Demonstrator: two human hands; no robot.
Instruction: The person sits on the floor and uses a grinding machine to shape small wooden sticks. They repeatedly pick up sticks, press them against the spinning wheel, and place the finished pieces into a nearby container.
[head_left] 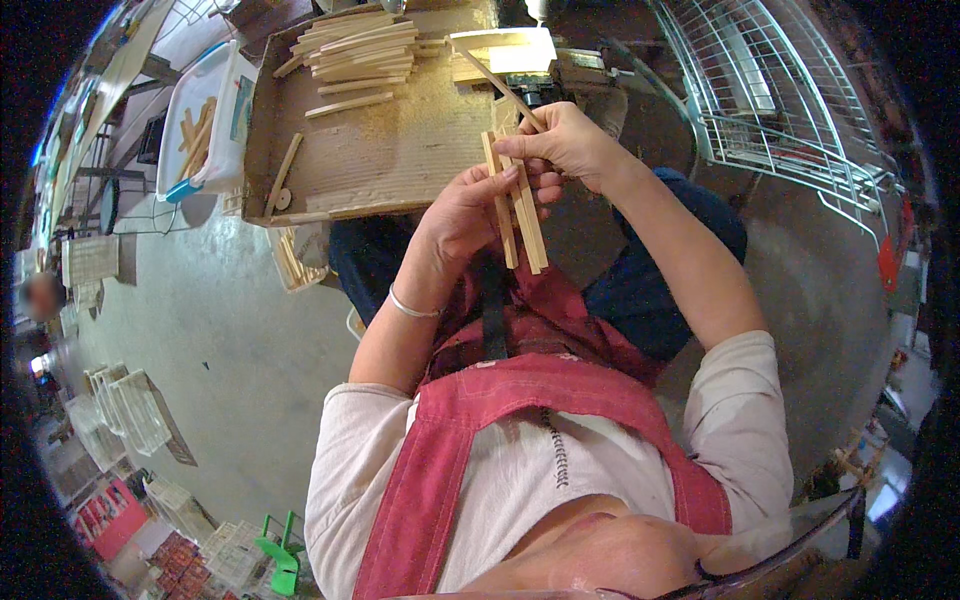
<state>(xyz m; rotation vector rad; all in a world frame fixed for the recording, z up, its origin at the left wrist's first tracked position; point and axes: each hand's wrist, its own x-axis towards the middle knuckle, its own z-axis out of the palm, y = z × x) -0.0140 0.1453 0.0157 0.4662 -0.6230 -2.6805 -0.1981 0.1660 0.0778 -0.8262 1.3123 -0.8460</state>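
My left hand (470, 200) grips a few narrow pale wooden strips (528, 238), which hang downward side by side over my lap. My right hand (560, 145) is closed at their upper part, thumb across them, with a single thin strip (480, 68) angled up to the left from it. Beyond my hands is a cardboard-lined work surface (380, 170) bearing a heap of similar strips (355, 50). A pale board (500, 50), lit brightly, lies at the back by a dark fixture.
A plastic tub (178, 185) with wood pieces stands left of the cardboard, another container of strips (285, 280) below it. A wire rack (760, 120) is at right. Stacked pale crates (135, 410) and a green plastic stool (282, 560) stand on the floor at left.
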